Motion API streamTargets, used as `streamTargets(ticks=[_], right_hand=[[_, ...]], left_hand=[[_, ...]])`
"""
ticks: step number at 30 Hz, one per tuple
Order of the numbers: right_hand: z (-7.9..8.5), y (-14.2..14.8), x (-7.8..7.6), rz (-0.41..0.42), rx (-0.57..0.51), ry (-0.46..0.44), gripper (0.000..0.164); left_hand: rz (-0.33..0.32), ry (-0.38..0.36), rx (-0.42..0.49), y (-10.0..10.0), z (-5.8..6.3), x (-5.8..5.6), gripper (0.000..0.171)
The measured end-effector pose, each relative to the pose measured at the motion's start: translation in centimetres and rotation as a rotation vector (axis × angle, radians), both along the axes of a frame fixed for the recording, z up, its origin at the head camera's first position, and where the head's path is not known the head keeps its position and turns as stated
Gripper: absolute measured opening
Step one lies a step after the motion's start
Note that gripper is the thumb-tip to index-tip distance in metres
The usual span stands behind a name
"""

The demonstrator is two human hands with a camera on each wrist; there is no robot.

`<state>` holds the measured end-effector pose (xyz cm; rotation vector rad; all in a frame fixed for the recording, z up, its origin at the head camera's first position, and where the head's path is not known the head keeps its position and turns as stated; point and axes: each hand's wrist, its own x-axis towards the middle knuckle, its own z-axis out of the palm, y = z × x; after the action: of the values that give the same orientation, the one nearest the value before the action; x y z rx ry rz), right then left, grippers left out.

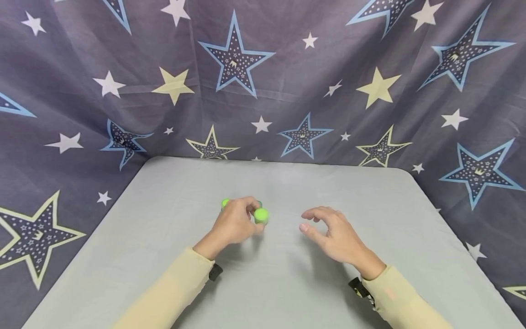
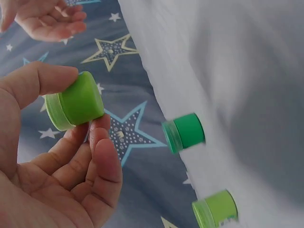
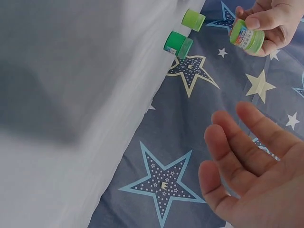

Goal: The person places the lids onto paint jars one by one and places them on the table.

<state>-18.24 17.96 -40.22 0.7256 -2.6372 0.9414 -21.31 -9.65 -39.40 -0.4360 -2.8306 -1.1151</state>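
Between thumb and fingers, my left hand [image 1: 234, 222] pinches a small light green jar [image 1: 261, 216], held above the table. The right wrist view shows a printed label on that jar [image 3: 248, 38]. Two more jars stand on the table behind the left hand: a dark green jar [image 2: 189, 131] and a second light green jar [image 2: 217, 209]. In the head view the left hand partly covers both. My right hand [image 1: 339, 235] hovers to the right of the held jar, apart from it, with fingers loosely bent and nothing in them.
A pale grey table [image 1: 172, 187] lies under both hands. Behind it and along its sides hangs a dark curtain [image 1: 283, 105] printed with stars. Each wrist wears a dark strap [image 1: 360, 288] near the sleeve's end.
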Motion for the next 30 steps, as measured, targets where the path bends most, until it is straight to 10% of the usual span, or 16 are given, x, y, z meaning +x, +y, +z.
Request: streamTargets(ticks=[30], right_hand=[[0.0,0.9,0.5,-0.030,0.047,-0.010,0.031]], left_hand=[[0.042,-0.105,-0.303,-2.8,-2.6,-2.7,0.021]])
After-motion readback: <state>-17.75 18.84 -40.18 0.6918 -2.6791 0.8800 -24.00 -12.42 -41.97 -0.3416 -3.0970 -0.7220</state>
